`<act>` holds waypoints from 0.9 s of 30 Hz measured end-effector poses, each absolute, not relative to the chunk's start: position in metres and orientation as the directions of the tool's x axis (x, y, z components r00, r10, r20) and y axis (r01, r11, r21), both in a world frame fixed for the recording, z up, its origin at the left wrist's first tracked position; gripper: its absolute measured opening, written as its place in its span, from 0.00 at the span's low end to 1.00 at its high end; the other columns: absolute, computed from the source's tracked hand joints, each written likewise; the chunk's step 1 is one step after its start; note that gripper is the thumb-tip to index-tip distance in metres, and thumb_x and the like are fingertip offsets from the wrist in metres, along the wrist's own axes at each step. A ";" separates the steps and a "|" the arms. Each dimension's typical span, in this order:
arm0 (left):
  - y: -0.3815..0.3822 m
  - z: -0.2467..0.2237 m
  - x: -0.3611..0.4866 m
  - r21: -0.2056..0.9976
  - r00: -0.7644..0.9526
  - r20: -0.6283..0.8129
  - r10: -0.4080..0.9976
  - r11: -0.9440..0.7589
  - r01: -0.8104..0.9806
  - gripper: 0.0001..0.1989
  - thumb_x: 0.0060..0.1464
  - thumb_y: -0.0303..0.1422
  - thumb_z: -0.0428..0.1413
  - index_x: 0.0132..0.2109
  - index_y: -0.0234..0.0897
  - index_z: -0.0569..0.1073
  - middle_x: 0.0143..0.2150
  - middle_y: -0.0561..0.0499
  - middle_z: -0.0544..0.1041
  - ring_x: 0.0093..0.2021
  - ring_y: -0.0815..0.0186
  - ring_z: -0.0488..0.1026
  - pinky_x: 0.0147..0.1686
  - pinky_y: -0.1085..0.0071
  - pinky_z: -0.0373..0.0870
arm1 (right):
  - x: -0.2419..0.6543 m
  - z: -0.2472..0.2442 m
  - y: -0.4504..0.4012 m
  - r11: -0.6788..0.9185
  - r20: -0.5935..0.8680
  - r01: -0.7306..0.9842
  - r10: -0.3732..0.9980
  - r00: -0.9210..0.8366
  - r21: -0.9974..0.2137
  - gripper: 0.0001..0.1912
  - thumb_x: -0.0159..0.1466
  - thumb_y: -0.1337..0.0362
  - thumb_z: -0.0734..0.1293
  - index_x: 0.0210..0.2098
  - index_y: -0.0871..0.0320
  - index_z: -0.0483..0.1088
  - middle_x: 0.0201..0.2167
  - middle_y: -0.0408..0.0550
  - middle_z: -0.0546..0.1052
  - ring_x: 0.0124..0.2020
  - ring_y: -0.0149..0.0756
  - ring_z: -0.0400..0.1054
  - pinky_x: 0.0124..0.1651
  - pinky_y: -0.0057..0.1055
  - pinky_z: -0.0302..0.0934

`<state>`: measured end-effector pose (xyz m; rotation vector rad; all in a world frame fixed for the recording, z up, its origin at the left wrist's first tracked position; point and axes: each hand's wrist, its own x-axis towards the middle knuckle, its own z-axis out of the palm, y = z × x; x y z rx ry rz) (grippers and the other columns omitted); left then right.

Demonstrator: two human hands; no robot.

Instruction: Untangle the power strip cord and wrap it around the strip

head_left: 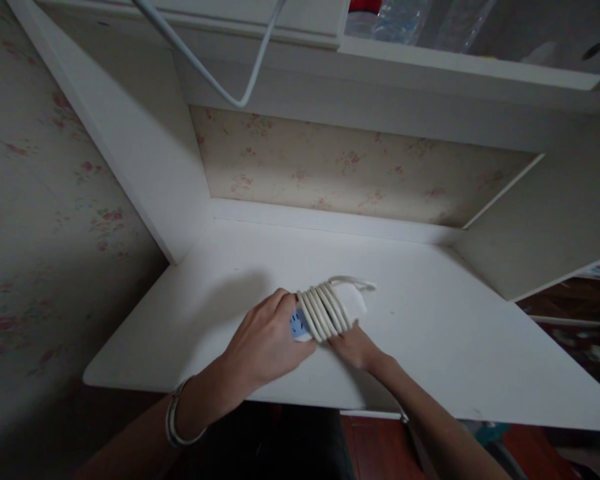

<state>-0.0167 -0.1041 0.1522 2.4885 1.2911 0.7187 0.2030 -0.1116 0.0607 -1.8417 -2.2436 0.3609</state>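
A white power strip (350,301) with a blue socket face is held over the white desk, its pale cord (320,313) wound around it in several turns. A loose end of the cord sticks out at the upper right. My left hand (267,333) is closed around the left end of the strip, beside the blue sockets. Under the right part of the strip, my right hand (353,347) reaches in from below; its fingers are mostly hidden behind the strip and cord, and it appears to grip them.
The white desk top (220,267) spreads around the hands, with side panels left and right. Overhead, a white cable (243,100) hangs in a loop from the shelf (430,63), which holds clear plastic bottles (403,20). Floral wallpaper (300,160) covers the back.
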 end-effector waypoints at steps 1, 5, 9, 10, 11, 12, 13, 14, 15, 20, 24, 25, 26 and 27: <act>-0.098 0.151 -0.017 0.425 0.440 0.306 0.845 -0.534 0.731 0.10 0.47 0.33 0.55 0.39 0.39 0.64 0.38 0.49 0.71 0.38 0.61 0.72 0.38 0.65 0.69 | 0.202 0.061 -0.117 0.186 -0.056 0.932 0.975 -0.214 -0.310 0.32 0.71 0.52 0.46 0.28 0.58 0.74 0.20 0.48 0.74 0.28 0.37 0.71 0.38 0.33 0.60; -0.075 0.134 -0.020 0.384 0.377 0.259 0.889 -0.453 0.805 0.10 0.49 0.30 0.54 0.41 0.37 0.66 0.39 0.47 0.72 0.39 0.60 0.72 0.38 0.66 0.69 | 0.196 0.075 -0.140 0.209 -0.160 0.959 0.957 -0.240 -0.190 0.34 0.72 0.51 0.42 0.30 0.59 0.72 0.24 0.50 0.76 0.29 0.38 0.73 0.33 0.30 0.56; -0.065 0.109 -0.019 0.319 0.450 0.196 0.871 -0.491 0.811 0.09 0.50 0.29 0.53 0.41 0.35 0.68 0.39 0.45 0.73 0.40 0.58 0.72 0.39 0.64 0.69 | 0.189 0.099 -0.156 0.311 -0.030 0.947 0.949 -0.314 -0.074 0.30 0.72 0.53 0.46 0.28 0.57 0.71 0.23 0.48 0.76 0.24 0.35 0.71 0.28 0.30 0.48; -0.066 0.104 -0.018 0.299 0.460 0.187 0.868 -0.496 0.815 0.09 0.51 0.28 0.52 0.41 0.35 0.68 0.39 0.44 0.73 0.40 0.58 0.72 0.40 0.64 0.69 | 0.188 0.104 -0.158 0.323 0.012 0.945 0.946 -0.323 -0.045 0.29 0.72 0.53 0.47 0.27 0.57 0.70 0.22 0.47 0.76 0.23 0.34 0.70 0.27 0.31 0.45; -0.067 0.100 -0.016 0.280 0.466 0.179 0.867 -0.499 0.820 0.09 0.51 0.28 0.52 0.42 0.34 0.68 0.40 0.44 0.73 0.40 0.58 0.72 0.40 0.63 0.69 | 0.188 0.110 -0.158 0.333 0.056 0.943 0.942 -0.332 -0.017 0.28 0.72 0.54 0.48 0.26 0.57 0.70 0.21 0.47 0.75 0.21 0.33 0.69 0.26 0.31 0.42; -0.069 0.098 -0.014 0.261 0.474 0.171 0.864 -0.504 0.824 0.10 0.50 0.27 0.52 0.42 0.34 0.69 0.40 0.43 0.73 0.40 0.57 0.72 0.40 0.63 0.69 | 0.188 0.115 -0.158 0.343 0.101 0.939 0.934 -0.343 0.010 0.27 0.72 0.54 0.50 0.25 0.57 0.69 0.21 0.46 0.75 0.20 0.32 0.67 0.26 0.32 0.40; -0.072 0.096 -0.011 0.242 0.490 0.164 0.856 -0.517 0.821 0.10 0.50 0.27 0.52 0.42 0.34 0.69 0.40 0.43 0.73 0.41 0.57 0.72 0.40 0.63 0.69 | 0.189 0.119 -0.157 0.359 0.145 0.933 0.922 -0.360 0.033 0.26 0.71 0.55 0.51 0.25 0.58 0.69 0.20 0.46 0.74 0.20 0.31 0.66 0.26 0.32 0.39; -0.075 0.095 -0.009 0.225 0.514 0.158 0.843 -0.538 0.812 0.11 0.50 0.27 0.52 0.43 0.35 0.69 0.41 0.44 0.73 0.41 0.57 0.72 0.41 0.62 0.69 | 0.190 0.124 -0.154 0.377 0.186 0.925 0.906 -0.380 0.053 0.25 0.71 0.56 0.52 0.24 0.58 0.69 0.19 0.45 0.74 0.19 0.31 0.65 0.26 0.32 0.38; -0.078 0.094 -0.007 0.209 0.546 0.151 0.824 -0.566 0.797 0.12 0.49 0.27 0.53 0.43 0.35 0.69 0.41 0.44 0.73 0.41 0.57 0.72 0.41 0.62 0.69 | 0.190 0.128 -0.151 0.397 0.223 0.915 0.888 -0.403 0.073 0.24 0.71 0.57 0.53 0.23 0.58 0.68 0.18 0.45 0.73 0.19 0.30 0.64 0.27 0.32 0.37; -0.095 0.097 0.001 0.155 0.734 0.080 0.674 -0.736 0.659 0.15 0.45 0.28 0.55 0.44 0.34 0.69 0.42 0.45 0.74 0.42 0.55 0.72 0.43 0.60 0.69 | 0.191 0.146 -0.126 0.470 0.312 0.872 0.815 -0.488 0.134 0.25 0.70 0.57 0.55 0.21 0.58 0.69 0.16 0.46 0.72 0.18 0.30 0.61 0.28 0.32 0.38; -0.113 0.104 0.002 0.176 0.836 0.032 0.548 -0.826 0.535 0.15 0.45 0.33 0.57 0.43 0.36 0.69 0.41 0.46 0.75 0.39 0.55 0.73 0.41 0.58 0.70 | 0.186 0.149 -0.104 0.513 0.258 0.855 0.819 -0.513 0.073 0.28 0.69 0.54 0.54 0.19 0.58 0.70 0.15 0.46 0.70 0.18 0.30 0.59 0.27 0.32 0.37; -0.116 0.107 0.002 0.183 0.852 0.032 0.522 -0.841 0.509 0.15 0.45 0.35 0.57 0.42 0.36 0.69 0.41 0.46 0.75 0.39 0.55 0.73 0.40 0.58 0.70 | 0.185 0.148 -0.099 0.525 0.233 0.850 0.823 -0.517 0.032 0.28 0.69 0.53 0.54 0.19 0.58 0.70 0.15 0.45 0.70 0.18 0.30 0.58 0.27 0.31 0.38; -0.120 0.111 0.001 0.189 0.868 0.035 0.496 -0.856 0.481 0.15 0.46 0.35 0.58 0.42 0.36 0.69 0.41 0.47 0.75 0.39 0.56 0.73 0.40 0.59 0.70 | 0.185 0.146 -0.094 0.535 0.209 0.845 0.829 -0.519 -0.021 0.28 0.69 0.53 0.54 0.19 0.57 0.70 0.14 0.45 0.68 0.17 0.29 0.57 0.27 0.31 0.38; -0.123 0.115 0.000 0.193 0.882 0.044 0.470 -0.870 0.454 0.15 0.46 0.35 0.57 0.42 0.36 0.69 0.41 0.47 0.75 0.39 0.56 0.72 0.41 0.60 0.70 | 0.185 0.144 -0.090 0.537 0.186 0.839 0.836 -0.516 -0.088 0.28 0.69 0.52 0.54 0.18 0.58 0.69 0.14 0.43 0.67 0.17 0.28 0.56 0.27 0.30 0.39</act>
